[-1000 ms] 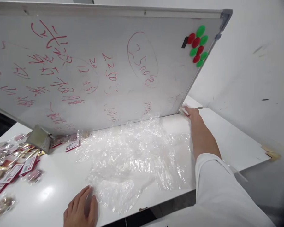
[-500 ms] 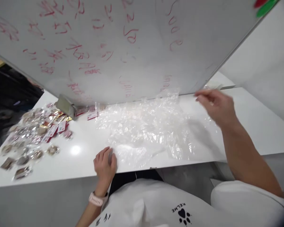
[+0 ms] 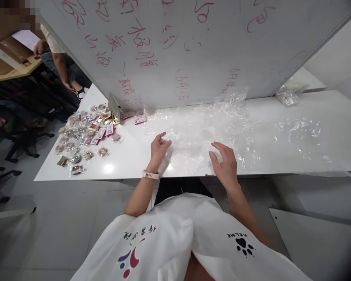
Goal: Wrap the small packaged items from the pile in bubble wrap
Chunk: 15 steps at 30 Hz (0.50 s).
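Clear crinkled plastic bags point(image 3: 222, 113) are spread over the middle of the white table. My left hand point(image 3: 159, 150), a pale pink watch on its wrist, hovers at their left part with fingers bent and the thumb apart. Nothing shows in it. Opposite, my right hand point(image 3: 224, 163) is held above the plastic near the front edge, thumb and fingers spread, also without anything in it. Farther right lies another flat clear plastic bag point(image 3: 300, 134), its corner reaching the front edge. Single layers of plastic are hard to tell apart.
A pile of small wrapped packets point(image 3: 82, 127) covers the table's left part, beside a greenish upright box point(image 3: 114, 108). A whiteboard point(image 3: 169, 50) with red writing stands along the back. More packed plastic point(image 3: 289, 91) lies at back right. Another person point(image 3: 58, 62) is at far left.
My right hand has come from the far right to the middle, nearer my left hand, and is opened out. A flat bag now lies at the right. The view has shifted.
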Each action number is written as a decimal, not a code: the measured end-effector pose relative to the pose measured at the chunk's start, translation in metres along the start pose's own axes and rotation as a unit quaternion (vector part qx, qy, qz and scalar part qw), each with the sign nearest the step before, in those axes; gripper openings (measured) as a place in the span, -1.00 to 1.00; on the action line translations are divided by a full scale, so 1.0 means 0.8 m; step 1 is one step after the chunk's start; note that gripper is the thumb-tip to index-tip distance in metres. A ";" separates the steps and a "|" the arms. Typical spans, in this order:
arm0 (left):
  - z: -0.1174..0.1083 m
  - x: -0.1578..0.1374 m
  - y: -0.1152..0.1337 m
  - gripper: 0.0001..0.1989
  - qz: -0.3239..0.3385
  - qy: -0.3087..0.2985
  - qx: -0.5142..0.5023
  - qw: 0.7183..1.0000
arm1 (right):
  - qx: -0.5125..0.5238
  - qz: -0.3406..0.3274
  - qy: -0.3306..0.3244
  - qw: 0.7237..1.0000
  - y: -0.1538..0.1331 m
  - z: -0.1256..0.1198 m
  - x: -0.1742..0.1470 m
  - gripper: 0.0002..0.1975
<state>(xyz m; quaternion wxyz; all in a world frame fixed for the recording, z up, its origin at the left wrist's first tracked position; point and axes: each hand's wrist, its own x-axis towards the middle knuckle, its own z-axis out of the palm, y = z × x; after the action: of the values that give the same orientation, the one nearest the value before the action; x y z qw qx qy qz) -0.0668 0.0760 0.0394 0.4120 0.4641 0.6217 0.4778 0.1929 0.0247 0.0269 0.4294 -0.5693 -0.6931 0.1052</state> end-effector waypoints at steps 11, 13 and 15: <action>-0.127 -0.094 -0.027 -0.18 -0.122 0.012 -0.083 0.989 | -0.073 -0.020 -0.190 0.979 0.033 -0.014 -0.043 -0.77; -0.125 -0.069 -0.023 -0.26 -0.144 0.009 -0.151 0.978 | -0.063 -0.024 -0.185 0.980 0.025 -0.012 -0.028 -0.75; -0.108 -0.040 -0.016 -0.37 -0.192 -0.029 -0.233 0.953 | -0.041 -0.021 -0.163 0.986 0.015 -0.007 -0.015 -0.71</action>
<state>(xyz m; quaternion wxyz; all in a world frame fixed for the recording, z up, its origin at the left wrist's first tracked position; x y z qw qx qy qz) -0.1446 0.0251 0.0465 0.6107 0.2407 0.5579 0.5078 0.2050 0.0164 0.0169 0.2894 -0.5471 -0.7692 0.1589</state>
